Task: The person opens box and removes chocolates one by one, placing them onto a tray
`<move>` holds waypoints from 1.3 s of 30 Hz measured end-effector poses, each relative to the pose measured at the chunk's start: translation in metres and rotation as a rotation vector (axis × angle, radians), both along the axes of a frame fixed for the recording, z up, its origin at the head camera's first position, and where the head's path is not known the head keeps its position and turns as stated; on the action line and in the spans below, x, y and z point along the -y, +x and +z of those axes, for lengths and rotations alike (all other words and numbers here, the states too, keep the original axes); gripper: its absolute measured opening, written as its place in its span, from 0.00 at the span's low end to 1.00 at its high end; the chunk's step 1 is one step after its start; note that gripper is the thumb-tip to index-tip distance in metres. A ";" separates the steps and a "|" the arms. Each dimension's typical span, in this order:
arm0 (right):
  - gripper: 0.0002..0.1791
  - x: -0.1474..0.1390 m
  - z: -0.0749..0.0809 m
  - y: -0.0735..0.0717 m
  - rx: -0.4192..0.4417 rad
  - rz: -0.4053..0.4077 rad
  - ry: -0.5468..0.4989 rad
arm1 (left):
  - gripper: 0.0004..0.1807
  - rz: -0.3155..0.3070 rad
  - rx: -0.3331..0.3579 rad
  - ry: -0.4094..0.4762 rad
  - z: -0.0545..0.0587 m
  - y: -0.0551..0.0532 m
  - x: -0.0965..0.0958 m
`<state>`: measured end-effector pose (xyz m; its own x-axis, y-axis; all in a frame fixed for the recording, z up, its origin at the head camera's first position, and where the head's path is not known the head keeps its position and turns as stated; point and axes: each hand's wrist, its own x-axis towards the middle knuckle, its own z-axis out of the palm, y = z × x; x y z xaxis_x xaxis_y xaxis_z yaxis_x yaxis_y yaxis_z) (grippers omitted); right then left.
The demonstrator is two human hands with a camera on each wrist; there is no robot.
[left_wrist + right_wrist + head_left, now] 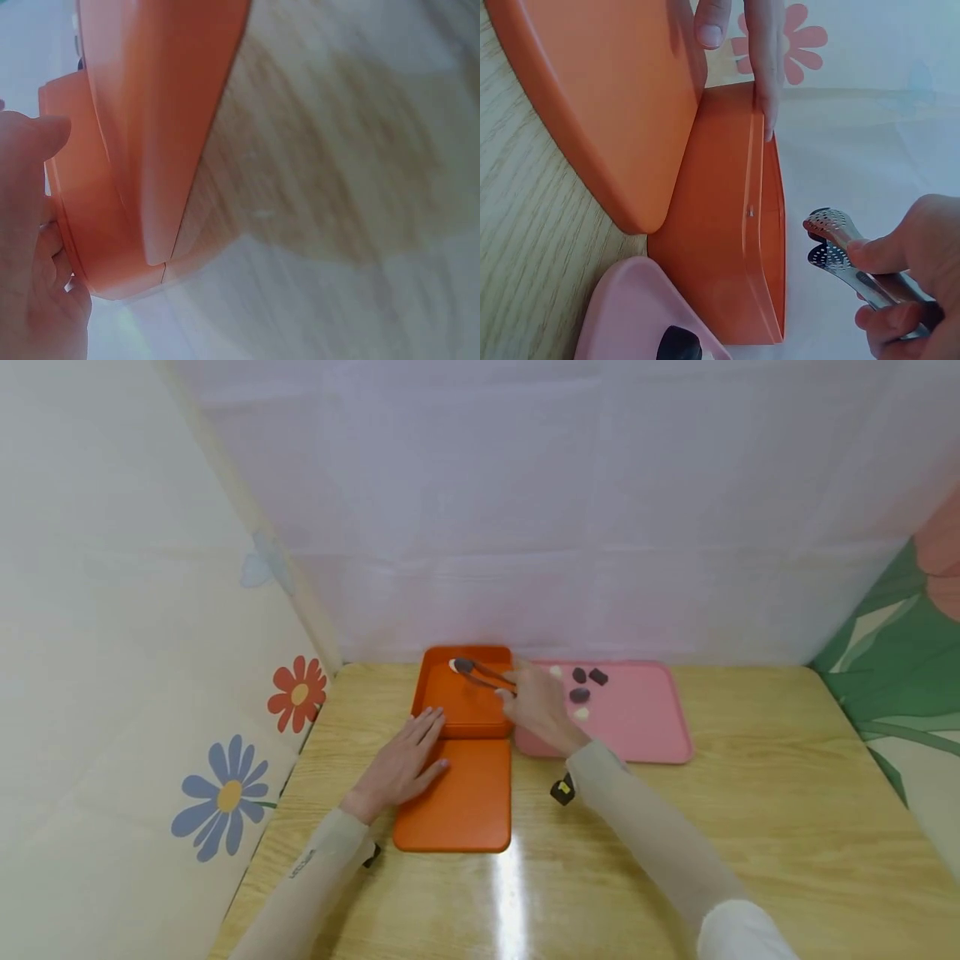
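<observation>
My right hand [542,702] grips metal tongs [881,289] with perforated ends. The tongs' ends are over the back left of an orange box [472,706]. A small white piece [453,665] shows at their tip; whether they pinch it or it lies in the box, I cannot tell. My left hand [401,768] lies with fairly straight fingers on the box's front left corner, its thumb over the orange lid [465,806] in front. In the left wrist view, that hand [34,247] is beside the box's wall.
A pink tray [637,727] stands right of the box. Several dark pieces [580,695] and white pieces [581,714] lie on its left half. Under everything is a wooden table [750,793], with a cloth-covered wall [525,568] behind and a flowered one [225,610] at left.
</observation>
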<state>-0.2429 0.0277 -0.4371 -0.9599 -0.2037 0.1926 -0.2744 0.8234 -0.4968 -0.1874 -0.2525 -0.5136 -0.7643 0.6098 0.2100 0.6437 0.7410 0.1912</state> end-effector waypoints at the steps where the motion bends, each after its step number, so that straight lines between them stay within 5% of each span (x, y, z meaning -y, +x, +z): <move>1: 0.20 -0.002 0.001 0.002 -0.003 0.001 0.000 | 0.42 0.001 0.001 0.003 0.000 0.000 0.000; 16: 0.16 -0.057 -0.001 0.014 -0.109 0.004 -0.029 | 0.43 0.022 0.042 -0.020 0.002 0.002 -0.002; 39: 0.21 -0.124 -0.015 0.027 -0.029 -0.087 0.068 | 0.43 0.029 0.050 -0.020 -0.001 -0.002 -0.001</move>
<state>-0.2159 0.1522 -0.4522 -0.9687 -0.1329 0.2094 -0.2136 0.8762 -0.4321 -0.1897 -0.2511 -0.5150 -0.7910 0.5906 0.1597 0.6118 0.7633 0.2075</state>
